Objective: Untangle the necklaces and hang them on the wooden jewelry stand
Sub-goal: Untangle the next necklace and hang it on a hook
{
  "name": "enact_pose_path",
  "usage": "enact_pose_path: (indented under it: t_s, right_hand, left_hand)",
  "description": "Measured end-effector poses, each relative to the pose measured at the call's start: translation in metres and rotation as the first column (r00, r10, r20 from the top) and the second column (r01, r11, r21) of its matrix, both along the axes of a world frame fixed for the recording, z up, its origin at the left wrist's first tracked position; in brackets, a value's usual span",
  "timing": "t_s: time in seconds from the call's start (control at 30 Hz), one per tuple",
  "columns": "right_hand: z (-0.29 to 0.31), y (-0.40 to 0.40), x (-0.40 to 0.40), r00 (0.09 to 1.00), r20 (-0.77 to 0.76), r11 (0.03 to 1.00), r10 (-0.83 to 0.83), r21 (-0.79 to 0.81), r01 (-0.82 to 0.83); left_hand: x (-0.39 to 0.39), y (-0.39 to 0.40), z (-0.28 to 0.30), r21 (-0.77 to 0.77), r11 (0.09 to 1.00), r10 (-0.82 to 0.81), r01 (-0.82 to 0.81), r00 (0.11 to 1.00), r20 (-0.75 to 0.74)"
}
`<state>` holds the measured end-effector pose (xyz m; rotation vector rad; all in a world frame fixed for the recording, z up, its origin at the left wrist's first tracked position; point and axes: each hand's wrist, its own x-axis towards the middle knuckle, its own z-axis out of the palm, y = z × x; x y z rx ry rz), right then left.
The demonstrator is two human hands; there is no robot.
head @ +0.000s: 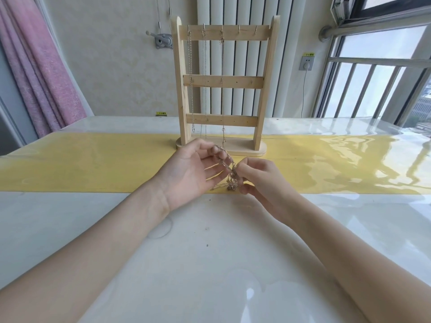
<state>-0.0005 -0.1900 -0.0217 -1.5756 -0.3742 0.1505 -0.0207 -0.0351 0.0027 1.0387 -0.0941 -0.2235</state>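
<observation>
A wooden jewelry stand [222, 82] with three crossbars stands upright at the far side of the yellow runner [93, 164]. Three thin chains [191, 78] hang from the left hooks of its top bar. In front of the stand, a tangled silver necklace [229, 170] is stretched between my hands, its lower end touching the runner. My left hand [191, 171] is palm up, with the chain looped over its curled fingertips. My right hand [261, 178] pinches the tangle from the right side.
The table [210, 252] is white and glossy under a clear cover, with a few dark specks. A pink curtain [44, 73] hangs at the left. A radiator and a wall socket [306, 62] are behind the stand, and windows run along the right.
</observation>
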Motion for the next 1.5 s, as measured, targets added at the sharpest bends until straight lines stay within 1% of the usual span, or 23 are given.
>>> enact_pose_path:
  t_s: [0.07, 0.1, 0.17, 0.23, 0.33, 0.43, 0.5, 0.6, 0.7, 0.77, 0.83, 0.9, 0.97, 1.03, 1.07, 1.1, 1.2, 1.27, 1.33, 1.5]
  right_hand:
    - [0.000, 0.000, 0.000, 1.000, -0.004, 1.000, 0.007, 0.005, -0.007]
    - [0.000, 0.000, 0.000, 1.000, -0.009, 1.000, 0.010, 0.013, -0.010]
    - [0.000, 0.000, 0.000, 1.000, -0.024, 0.999, 0.020, 0.029, -0.019]
    - [0.000, 0.000, 0.000, 0.999, -0.044, 0.999, 0.029, 0.043, -0.027]
    - [0.000, 0.000, 0.000, 0.996, -0.078, 0.998, 0.040, 0.043, -0.036]
    - [-0.002, 0.001, 0.000, 0.996, -0.079, 0.998, 0.032, -0.060, -0.036]
    - [-0.001, 0.002, 0.000, 0.999, -0.042, 0.997, 0.010, -0.082, -0.014]
    - [0.002, 0.001, -0.001, 0.996, 0.075, 0.998, -0.047, -0.028, 0.049]
    - [0.002, 0.001, -0.001, 0.975, 0.196, 0.993, -0.105, -0.036, 0.114]
    - [0.000, 0.003, -0.001, 0.969, 0.209, 0.988, -0.134, -0.045, 0.147]
    - [-0.001, 0.003, -0.001, 0.977, 0.149, 0.987, -0.153, -0.016, 0.157]
    - [0.000, 0.000, 0.000, 0.991, 0.043, 0.991, -0.129, 0.041, 0.127]
    - [0.001, -0.004, 0.003, 0.994, -0.085, 0.987, -0.073, 0.137, 0.084]
    - [0.003, -0.009, 0.005, 0.981, -0.191, 0.974, -0.034, 0.215, 0.076]
    - [0.003, -0.010, 0.006, 0.972, -0.233, 0.967, -0.013, 0.244, 0.072]
    - [0.004, -0.011, 0.007, 0.964, -0.267, 0.960, 0.014, 0.273, 0.062]
    - [0.008, -0.009, 0.005, 0.949, -0.302, 0.937, 0.096, 0.350, 0.016]
    - [0.012, -0.007, 0.003, 0.946, -0.292, 0.920, 0.142, 0.391, -0.018]
    - [0.015, -0.005, 0.001, 0.942, -0.290, 0.902, 0.170, 0.431, -0.030]
    - [0.016, -0.006, 0.001, 0.937, -0.310, 0.881, 0.161, 0.472, 0.005]
  left_hand:
    - [0.001, 0.000, 0.002, -0.068, 0.997, 0.047, -0.046, 0.999, 0.022]
    - [0.001, 0.000, 0.002, -0.079, 0.994, 0.083, -0.080, 0.996, 0.033]
    - [0.003, 0.002, 0.000, -0.059, 0.989, 0.139, -0.136, 0.989, 0.042]
    - [0.004, 0.003, -0.002, -0.032, 0.987, 0.160, -0.159, 0.987, 0.032]
    - [0.004, 0.004, -0.003, -0.044, 0.989, 0.140, -0.138, 0.990, 0.035]
    - [0.002, 0.001, -0.003, -0.043, 0.996, 0.077, -0.073, 0.993, 0.094]
    - [0.000, -0.002, -0.002, -0.015, 0.998, 0.060, -0.059, 0.990, 0.125]
    - [-0.001, -0.001, -0.001, 0.035, 0.998, 0.045, -0.050, 0.991, 0.128]
    - [-0.002, -0.003, -0.004, 0.140, 0.990, -0.001, -0.011, 0.997, 0.080]
    - [-0.004, -0.006, -0.006, 0.223, 0.975, -0.006, -0.009, 0.998, 0.065]
    - [-0.004, -0.007, -0.006, 0.321, 0.947, -0.001, -0.028, 0.996, 0.090]
    - [-0.005, -0.007, -0.007, 0.395, 0.918, -0.016, -0.031, 0.993, 0.115]
    - [-0.005, -0.005, -0.007, 0.391, 0.920, -0.024, -0.029, 0.991, 0.129]
    - [-0.003, -0.002, -0.005, 0.340, 0.939, 0.009, -0.050, 0.993, 0.120]
    - [-0.002, 0.000, -0.004, 0.341, 0.938, 0.025, -0.063, 0.993, 0.115]
    - [-0.001, 0.001, -0.004, 0.373, 0.925, 0.033, -0.076, 0.992, 0.118]
    - [-0.002, 0.000, -0.007, 0.532, 0.841, 0.035, -0.104, 0.990, 0.137]
    - [-0.003, -0.003, -0.009, 0.577, 0.808, 0.037, -0.119, 0.988, 0.152]
    - [-0.004, -0.006, -0.010, 0.577, 0.810, 0.014, -0.106, 0.987, 0.162]
    - [-0.005, -0.004, -0.010, 0.489, 0.872, -0.042, -0.022, 0.992, 0.119]
